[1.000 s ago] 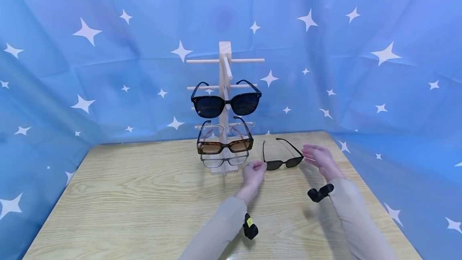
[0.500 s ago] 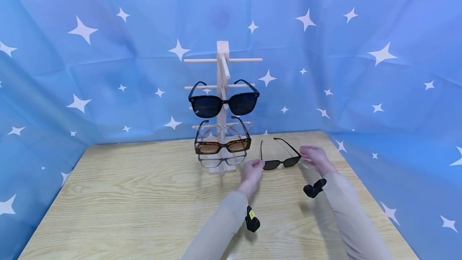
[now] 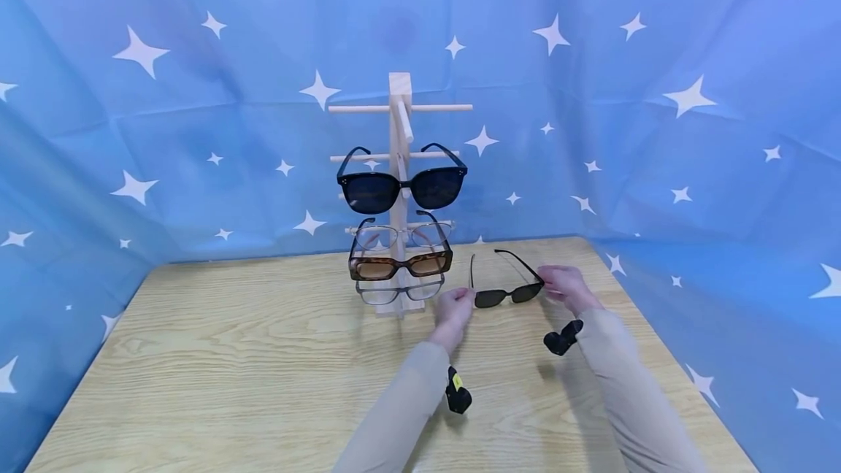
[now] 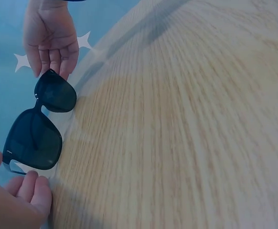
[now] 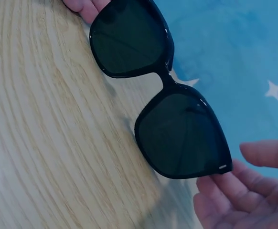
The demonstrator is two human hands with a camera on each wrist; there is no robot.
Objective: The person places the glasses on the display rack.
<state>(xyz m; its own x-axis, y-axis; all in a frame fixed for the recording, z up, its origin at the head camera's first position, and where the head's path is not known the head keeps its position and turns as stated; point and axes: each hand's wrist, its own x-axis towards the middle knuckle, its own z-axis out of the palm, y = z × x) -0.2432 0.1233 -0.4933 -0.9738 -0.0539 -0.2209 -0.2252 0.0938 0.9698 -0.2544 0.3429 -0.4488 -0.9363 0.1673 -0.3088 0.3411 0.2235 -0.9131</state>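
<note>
A pair of black sunglasses (image 3: pixel 490 299) is at the right of the wooden stand, lenses facing me and temples pointing back. My left hand (image 3: pixel 453 309) pinches its left end; in the left wrist view the temple runs between thumb and fingers (image 4: pixel 34 188). At the other end is my right hand (image 3: pixel 568 287). The right wrist view has its fingers (image 5: pixel 225 188) touching the outer corner of the frame from below, while the thumb (image 5: pixel 263 152) stays apart from it. Both dark lenses (image 5: pixel 182 136) show fully there.
The wooden stand (image 3: pixel 400 122) holds large black sunglasses (image 3: pixel 371 192), thin round glasses (image 3: pixel 377 238), tortoiseshell sunglasses (image 3: pixel 376 268) and grey-framed glasses (image 3: pixel 377 296). Its top crossbar (image 3: pixel 440 107) is bare. Blue star-patterned cloth (image 3: pixel 263 152) surrounds the wood-grain table (image 3: pixel 230 371).
My right hand has come in from the right, its fingers now at the sunglasses' corner. My left hand keeps its pinch. The whole head view has shifted slightly left.
</note>
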